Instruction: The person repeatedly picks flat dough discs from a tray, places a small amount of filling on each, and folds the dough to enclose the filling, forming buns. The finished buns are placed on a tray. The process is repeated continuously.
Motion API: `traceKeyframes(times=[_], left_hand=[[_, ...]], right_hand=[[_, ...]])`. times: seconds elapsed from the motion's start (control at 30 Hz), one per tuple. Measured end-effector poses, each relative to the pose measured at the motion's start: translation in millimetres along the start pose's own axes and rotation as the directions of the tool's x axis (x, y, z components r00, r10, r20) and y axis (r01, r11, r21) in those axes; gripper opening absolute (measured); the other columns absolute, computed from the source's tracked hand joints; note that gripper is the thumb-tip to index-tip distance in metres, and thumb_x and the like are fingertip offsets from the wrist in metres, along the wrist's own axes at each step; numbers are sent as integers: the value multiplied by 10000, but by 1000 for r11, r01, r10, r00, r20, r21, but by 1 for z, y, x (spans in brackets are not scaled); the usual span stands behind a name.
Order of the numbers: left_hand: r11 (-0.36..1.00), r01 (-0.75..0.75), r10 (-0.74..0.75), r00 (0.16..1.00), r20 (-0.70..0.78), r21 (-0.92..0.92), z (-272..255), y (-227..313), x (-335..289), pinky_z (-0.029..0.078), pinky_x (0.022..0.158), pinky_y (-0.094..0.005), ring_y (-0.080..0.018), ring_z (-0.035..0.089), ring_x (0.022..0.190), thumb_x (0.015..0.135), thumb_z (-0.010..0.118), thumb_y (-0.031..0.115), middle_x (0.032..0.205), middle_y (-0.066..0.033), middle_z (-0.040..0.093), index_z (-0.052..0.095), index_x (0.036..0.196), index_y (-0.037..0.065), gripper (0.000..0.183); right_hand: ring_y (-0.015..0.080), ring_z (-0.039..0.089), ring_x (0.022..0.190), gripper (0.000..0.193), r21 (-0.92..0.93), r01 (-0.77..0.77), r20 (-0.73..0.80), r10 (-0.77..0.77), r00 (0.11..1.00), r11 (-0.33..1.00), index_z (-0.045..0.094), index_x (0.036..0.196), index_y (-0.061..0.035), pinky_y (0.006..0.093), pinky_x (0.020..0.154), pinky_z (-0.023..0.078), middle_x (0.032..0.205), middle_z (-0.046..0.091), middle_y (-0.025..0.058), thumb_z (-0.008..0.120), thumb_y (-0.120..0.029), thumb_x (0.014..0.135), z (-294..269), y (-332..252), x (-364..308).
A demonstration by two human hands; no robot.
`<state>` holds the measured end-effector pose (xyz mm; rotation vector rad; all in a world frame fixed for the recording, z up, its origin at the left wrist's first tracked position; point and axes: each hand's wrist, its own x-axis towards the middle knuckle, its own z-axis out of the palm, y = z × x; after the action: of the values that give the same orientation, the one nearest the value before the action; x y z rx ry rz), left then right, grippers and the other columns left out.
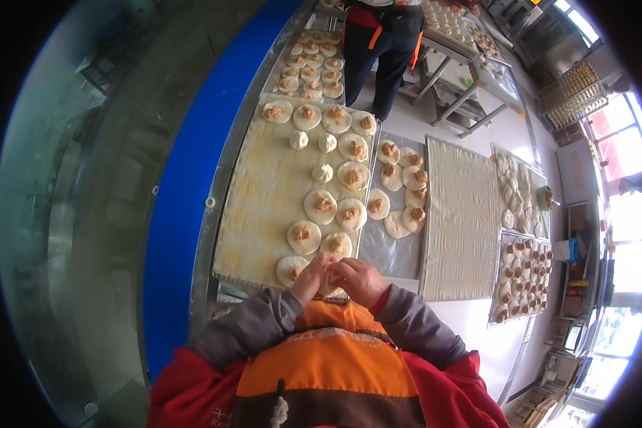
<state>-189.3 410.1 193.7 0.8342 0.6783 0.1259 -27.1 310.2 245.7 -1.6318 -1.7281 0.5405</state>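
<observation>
Close in front of my orange apron, my left hand and my right hand come together around a filled bun, mostly hidden by my fingers. The fingers of both hands are closed at its top edge. Just beyond them, on a cloth-covered tray, lies a flat dough round with filling; another filled dough round sits beside my left hand. More rounds topped with brownish filling run up the tray's right side and far end. Among them stand pleated, closed buns, one of them a small bun near the middle.
To the right, a plastic-covered surface carries more filled rounds beside a bare cloth-lined tray. Farther right are trays of dough pieces and filled rounds. A blue strip edges the left side. Ahead stands another person.
</observation>
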Motion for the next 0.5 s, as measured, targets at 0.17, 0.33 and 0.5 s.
traceKeyframes(times=[0.17, 0.33, 0.5], left_hand=[[775, -383, 396, 914, 85, 502, 5, 4, 1, 435, 534, -213, -76, 550, 738, 1080, 413, 438, 875, -9, 605, 596, 1162, 83, 408], [997, 60, -60, 998, 14, 50, 3, 5, -3, 379, 482, -219, -44, 507, 658, 1064, 388, 541, 834, -5, 588, 585, 1200, 104, 498], [973, -138, 122, 988, 98, 186, 1, 11, -6, 312, 448, -199, -42, 427, 550, 1055, 374, 573, 813, 13, 557, 538, 1250, 139, 503]], right_hand=[[296, 641, 788, 147, -35, 12, -83, -15, 996, 999, 663, 900, -85, 380, 697, 537, 853, 627, 74, 677, -44, 759, 3, -4, -4], [296, 634, 755, 123, 89, -102, -116, 112, 987, 991, 663, 915, -68, 386, 688, 532, 833, 619, 91, 679, -45, 796, 1, -5, -3], [302, 630, 753, 145, 86, 1, -126, 10, 992, 996, 644, 923, -59, 389, 697, 535, 836, 611, 96, 685, -37, 786, 2, -6, 0]])
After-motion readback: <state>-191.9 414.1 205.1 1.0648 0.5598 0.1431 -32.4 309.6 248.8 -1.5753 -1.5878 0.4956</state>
